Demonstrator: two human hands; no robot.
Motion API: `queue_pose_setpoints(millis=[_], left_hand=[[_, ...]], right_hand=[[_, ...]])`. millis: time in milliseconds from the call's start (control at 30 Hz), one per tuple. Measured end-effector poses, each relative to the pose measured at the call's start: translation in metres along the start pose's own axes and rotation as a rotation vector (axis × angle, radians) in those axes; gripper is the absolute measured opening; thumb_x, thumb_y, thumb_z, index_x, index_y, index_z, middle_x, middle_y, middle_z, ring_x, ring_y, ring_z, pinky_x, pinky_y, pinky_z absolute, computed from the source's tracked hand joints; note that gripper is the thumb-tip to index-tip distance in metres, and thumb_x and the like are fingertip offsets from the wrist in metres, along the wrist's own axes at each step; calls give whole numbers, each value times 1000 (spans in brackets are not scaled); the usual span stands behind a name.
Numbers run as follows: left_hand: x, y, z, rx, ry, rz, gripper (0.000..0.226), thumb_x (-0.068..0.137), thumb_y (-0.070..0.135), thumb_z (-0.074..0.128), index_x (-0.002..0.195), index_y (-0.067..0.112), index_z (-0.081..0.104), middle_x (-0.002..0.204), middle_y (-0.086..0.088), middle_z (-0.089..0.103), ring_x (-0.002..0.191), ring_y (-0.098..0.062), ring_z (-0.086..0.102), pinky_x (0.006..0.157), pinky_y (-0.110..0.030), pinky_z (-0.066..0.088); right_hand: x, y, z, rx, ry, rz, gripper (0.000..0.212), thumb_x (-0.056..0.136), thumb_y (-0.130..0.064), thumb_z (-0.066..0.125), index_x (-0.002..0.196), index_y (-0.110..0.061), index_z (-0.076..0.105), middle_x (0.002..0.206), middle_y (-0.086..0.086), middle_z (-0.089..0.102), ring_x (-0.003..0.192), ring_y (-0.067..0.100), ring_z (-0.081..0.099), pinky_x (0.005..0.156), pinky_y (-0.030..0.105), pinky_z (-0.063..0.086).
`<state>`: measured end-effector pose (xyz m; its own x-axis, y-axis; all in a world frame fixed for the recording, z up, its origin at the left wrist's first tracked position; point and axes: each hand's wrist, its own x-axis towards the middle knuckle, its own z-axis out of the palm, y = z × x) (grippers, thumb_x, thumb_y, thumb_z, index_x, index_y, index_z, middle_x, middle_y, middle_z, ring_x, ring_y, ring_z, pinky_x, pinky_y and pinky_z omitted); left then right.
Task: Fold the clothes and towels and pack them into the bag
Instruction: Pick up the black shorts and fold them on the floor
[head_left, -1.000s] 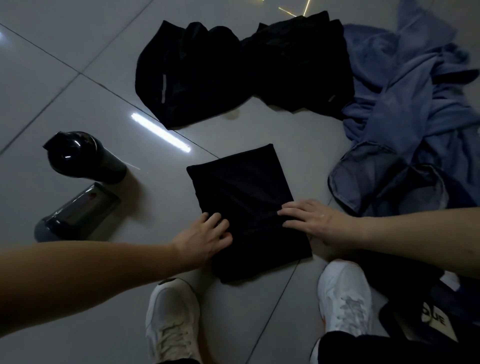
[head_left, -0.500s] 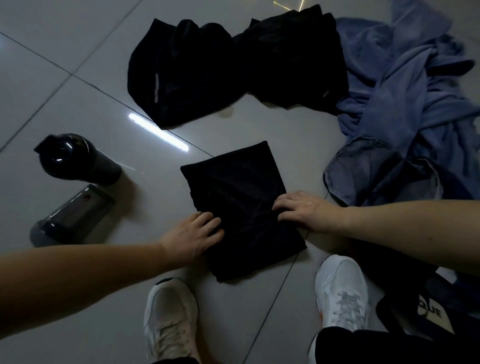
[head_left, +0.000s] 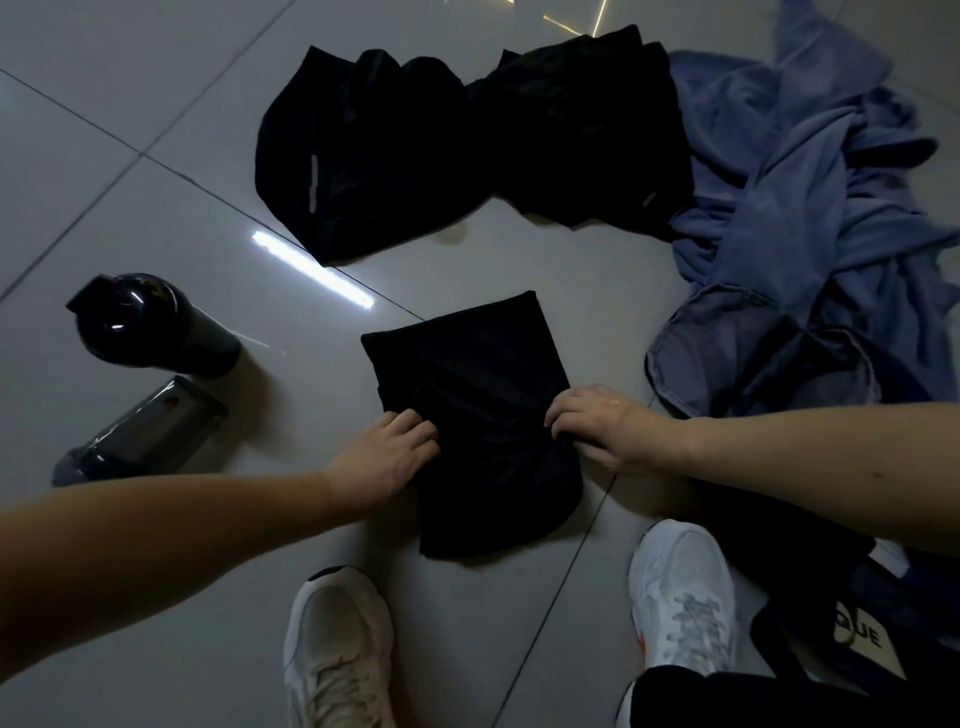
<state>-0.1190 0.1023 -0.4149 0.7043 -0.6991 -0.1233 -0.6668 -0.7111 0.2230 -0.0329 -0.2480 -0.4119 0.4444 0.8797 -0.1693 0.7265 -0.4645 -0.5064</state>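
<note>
A folded black garment (head_left: 467, 395) lies as a rectangle on the grey tiled floor in front of me. My left hand (head_left: 387, 449) pinches its left edge with curled fingers. On the opposite edge my right hand (head_left: 597, 428) grips the cloth, which bunches slightly there. Unfolded black clothes (head_left: 467, 140) are heaped at the back. A crumpled blue towel or garment (head_left: 810, 223) spreads at the right. A dark bag (head_left: 852, 639) with white lettering sits at the lower right, partly hidden by my right arm.
A black bottle (head_left: 145, 325) lies on the floor at the left, with a dark clear-fronted box (head_left: 145, 431) just below it. My two white shoes (head_left: 337, 644) (head_left: 680, 592) stand close below the folded garment.
Both hands have gone from lying flat on the folded garment to curling and gripping its two side edges. The cloth now bunches a little between them.
</note>
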Motion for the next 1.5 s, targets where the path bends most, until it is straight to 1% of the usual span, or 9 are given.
queue_pose_setpoints(millis=[133,300,467,567,700,933,1100,1333,1500], left_hand=[[-4,-8,-14,-652,18,-349,28,78,10,54,106,14,58,103,2,54,90,-12,47,82,-23,40],[6,-14,-22,-1394,265,-923,23,97,-7,47,116,4,56,102,-11,63,92,-24,59,73,-20,52],[20,-22,-25,-1468,292,-1042,24,101,14,55,122,4,62,113,-11,70,105,-27,66,86,-33,54],[25,-16,-26,-1587,314,-1028,34,91,25,72,119,9,64,116,-12,71,109,-28,68,93,-36,56],[22,-15,-15,-1286,190,-912,75,67,24,92,130,12,52,117,-2,67,108,-15,66,89,-24,54],[36,-13,-21,-1303,421,-1329,20,95,25,64,108,11,68,95,-4,71,97,-26,69,88,-39,56],[35,-24,-24,-968,283,-1446,51,98,52,48,96,5,68,94,-14,69,92,-33,64,87,-43,53],[29,-29,-31,-763,280,-1356,26,97,33,47,109,13,58,97,-7,60,88,-25,54,76,-33,42],[28,-45,-27,-700,303,-1402,26,85,36,57,90,10,60,92,-12,65,89,-32,62,81,-42,54]], right_hand=[[12,-12,-15,122,62,110,31,81,-26,45,99,-11,66,104,4,68,104,23,62,97,41,43],[51,-4,-32,627,242,660,25,81,-30,47,88,-11,63,87,9,66,84,25,60,73,38,46],[90,12,-29,756,135,1022,27,97,-31,54,85,-8,64,87,11,64,82,26,62,70,34,48],[95,9,-29,901,149,1065,49,78,-49,66,98,-5,69,93,10,71,87,30,70,76,36,55],[89,2,-25,818,150,975,30,86,-37,75,99,-11,70,92,2,72,85,21,70,75,31,56],[84,-12,-26,616,360,981,26,102,-40,51,89,-18,56,78,-8,55,72,13,52,54,24,34],[93,-18,-25,477,262,1000,39,102,-45,49,73,-19,49,74,-1,54,71,20,53,53,28,32],[100,-18,-23,412,201,1080,44,103,-47,45,70,-18,44,73,3,52,70,24,52,52,33,28],[108,-16,-21,345,134,1200,45,102,-50,41,98,-9,59,107,14,65,92,32,59,73,36,44]])
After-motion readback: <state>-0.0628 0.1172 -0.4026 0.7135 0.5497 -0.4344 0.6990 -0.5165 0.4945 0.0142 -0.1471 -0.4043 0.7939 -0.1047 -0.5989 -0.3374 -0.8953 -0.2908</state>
